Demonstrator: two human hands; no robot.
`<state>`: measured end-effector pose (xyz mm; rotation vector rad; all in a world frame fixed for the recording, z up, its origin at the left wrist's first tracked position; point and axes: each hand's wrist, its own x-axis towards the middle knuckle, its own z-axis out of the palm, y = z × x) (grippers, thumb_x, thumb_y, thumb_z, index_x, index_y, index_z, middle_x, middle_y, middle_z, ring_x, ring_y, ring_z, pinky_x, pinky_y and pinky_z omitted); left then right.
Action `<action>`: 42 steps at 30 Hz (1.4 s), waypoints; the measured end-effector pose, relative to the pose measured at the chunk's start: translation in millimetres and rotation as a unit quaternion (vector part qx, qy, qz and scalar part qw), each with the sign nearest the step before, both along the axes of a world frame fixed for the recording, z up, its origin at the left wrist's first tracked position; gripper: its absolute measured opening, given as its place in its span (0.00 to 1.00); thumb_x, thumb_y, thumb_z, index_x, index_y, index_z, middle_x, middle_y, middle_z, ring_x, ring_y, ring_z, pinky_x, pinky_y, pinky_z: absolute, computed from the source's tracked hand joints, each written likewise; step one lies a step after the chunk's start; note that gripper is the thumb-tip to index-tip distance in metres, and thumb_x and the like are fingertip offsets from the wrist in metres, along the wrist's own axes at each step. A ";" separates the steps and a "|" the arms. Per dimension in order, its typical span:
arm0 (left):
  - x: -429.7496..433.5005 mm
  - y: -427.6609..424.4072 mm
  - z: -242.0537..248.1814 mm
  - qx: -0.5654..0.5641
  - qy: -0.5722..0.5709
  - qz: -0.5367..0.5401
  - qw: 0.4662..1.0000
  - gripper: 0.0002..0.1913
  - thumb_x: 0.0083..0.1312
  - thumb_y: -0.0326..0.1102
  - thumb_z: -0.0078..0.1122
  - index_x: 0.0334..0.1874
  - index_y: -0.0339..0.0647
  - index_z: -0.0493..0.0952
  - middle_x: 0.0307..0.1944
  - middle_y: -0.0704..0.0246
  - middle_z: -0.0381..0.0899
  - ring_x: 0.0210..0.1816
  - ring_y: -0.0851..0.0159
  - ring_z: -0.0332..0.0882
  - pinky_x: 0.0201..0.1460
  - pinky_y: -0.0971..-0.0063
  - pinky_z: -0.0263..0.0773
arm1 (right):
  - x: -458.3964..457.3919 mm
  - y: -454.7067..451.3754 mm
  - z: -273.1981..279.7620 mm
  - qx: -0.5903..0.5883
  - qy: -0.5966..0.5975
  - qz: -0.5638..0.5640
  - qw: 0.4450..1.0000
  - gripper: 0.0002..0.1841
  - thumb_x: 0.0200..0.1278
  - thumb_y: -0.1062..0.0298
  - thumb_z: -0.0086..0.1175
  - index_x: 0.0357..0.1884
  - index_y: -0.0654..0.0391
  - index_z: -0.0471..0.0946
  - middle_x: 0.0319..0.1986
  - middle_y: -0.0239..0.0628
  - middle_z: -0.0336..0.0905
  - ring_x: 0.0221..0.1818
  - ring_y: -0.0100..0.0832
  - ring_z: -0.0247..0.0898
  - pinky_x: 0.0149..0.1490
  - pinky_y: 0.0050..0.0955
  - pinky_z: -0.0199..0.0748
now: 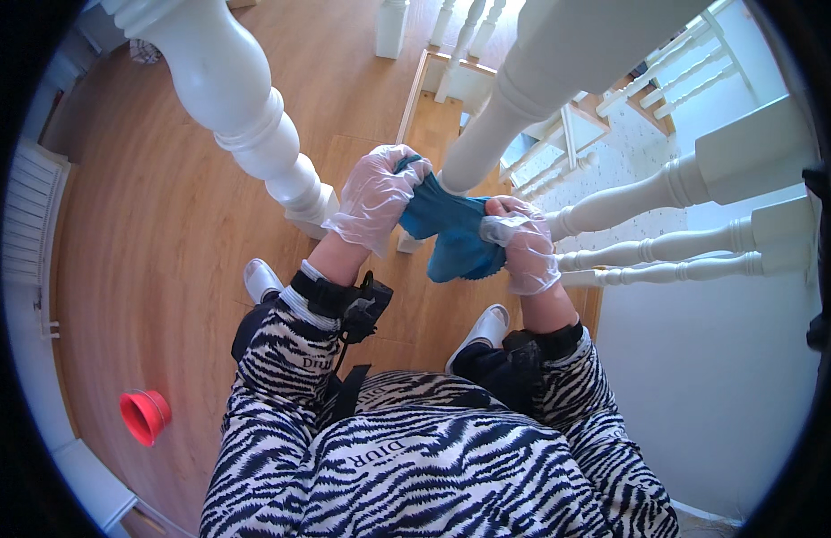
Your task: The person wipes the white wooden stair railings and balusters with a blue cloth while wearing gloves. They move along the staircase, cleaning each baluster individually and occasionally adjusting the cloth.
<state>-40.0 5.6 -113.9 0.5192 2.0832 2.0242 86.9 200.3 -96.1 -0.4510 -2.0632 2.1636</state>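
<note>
A blue cloth (456, 225) is stretched around a white turned baluster (486, 141), at the baluster's narrow part. My left hand (388, 185), in a clear plastic glove, grips one end of the cloth on the left of the baluster. On its right, my right hand (516, 232), gloved likewise, holds the other end. The glove on the right hand is bunched, and a thumb shows beside the cloth. The loose part of the cloth hangs below, between both hands.
A thick white turned post (254, 114) stands at upper left. More white balusters (657, 252) line the right side, with stairs beyond. A red bucket (145, 417) is on the wood floor at lower left. A white radiator (32, 215) is on the left wall.
</note>
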 end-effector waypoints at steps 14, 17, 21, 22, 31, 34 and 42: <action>-1.2 -9.1 -0.5 0.045 -0.118 0.044 0.991 0.13 0.73 0.39 0.66 0.44 0.32 0.84 0.33 0.71 0.84 0.35 0.73 0.79 0.39 0.76 0.76 | -3.9 -6.0 7.0 0.030 -0.030 0.037 0.998 0.17 0.70 0.54 0.70 0.40 0.61 0.84 0.30 0.33 0.85 0.29 0.23 0.81 0.30 0.23 0.77; 0.1 -22.8 5.4 0.004 -0.188 -0.070 0.980 0.14 0.73 0.40 0.67 0.45 0.33 0.85 0.34 0.69 0.84 0.35 0.72 0.79 0.39 0.76 0.77 | 2.4 9.0 11.6 -0.036 -0.073 0.035 0.996 0.15 0.68 0.54 0.73 0.41 0.56 0.85 0.29 0.25 0.83 0.28 0.18 0.75 0.31 0.18 0.70; 17.1 -38.2 18.8 -0.113 -0.236 -0.186 0.947 0.13 0.74 0.42 0.67 0.47 0.37 0.83 0.36 0.72 0.83 0.35 0.75 0.79 0.40 0.80 0.78 | 11.9 31.1 18.3 0.020 -0.097 0.038 0.994 0.13 0.69 0.55 0.71 0.41 0.54 0.84 0.30 0.22 0.81 0.31 0.17 0.74 0.36 0.19 0.69; 21.4 -40.0 21.6 -0.104 -0.258 -0.175 0.944 0.13 0.74 0.42 0.68 0.46 0.38 0.83 0.35 0.72 0.83 0.34 0.74 0.80 0.40 0.80 0.79 | 12.3 33.6 19.6 0.033 -0.095 0.062 0.993 0.13 0.71 0.53 0.68 0.40 0.52 0.83 0.30 0.21 0.77 0.32 0.16 0.70 0.38 0.20 0.66; 32.8 -43.3 36.4 -0.061 -0.270 -0.143 0.950 0.16 0.72 0.44 0.71 0.47 0.37 0.82 0.38 0.71 0.85 0.35 0.74 0.81 0.41 0.80 0.82 | -9.0 22.4 9.0 0.074 -0.021 0.008 0.997 0.15 0.74 0.51 0.64 0.39 0.53 0.83 0.30 0.21 0.75 0.34 0.17 0.67 0.39 0.22 0.65; 36.3 -35.9 37.6 -0.031 -0.289 -0.127 0.949 0.14 0.72 0.42 0.71 0.47 0.37 0.82 0.38 0.71 0.85 0.35 0.75 0.82 0.40 0.80 0.82 | -22.1 25.0 0.0 0.076 0.022 -0.007 0.997 0.14 0.73 0.53 0.65 0.42 0.56 0.83 0.30 0.23 0.76 0.35 0.18 0.71 0.40 0.24 0.71; 23.6 -19.5 31.5 -0.016 -0.206 -0.038 0.978 0.11 0.75 0.38 0.66 0.45 0.34 0.85 0.33 0.72 0.84 0.33 0.76 0.79 0.39 0.82 0.78 | -34.8 27.5 3.5 0.119 0.007 0.000 0.993 0.11 0.73 0.60 0.64 0.44 0.59 0.83 0.34 0.31 0.83 0.34 0.21 0.77 0.42 0.23 0.76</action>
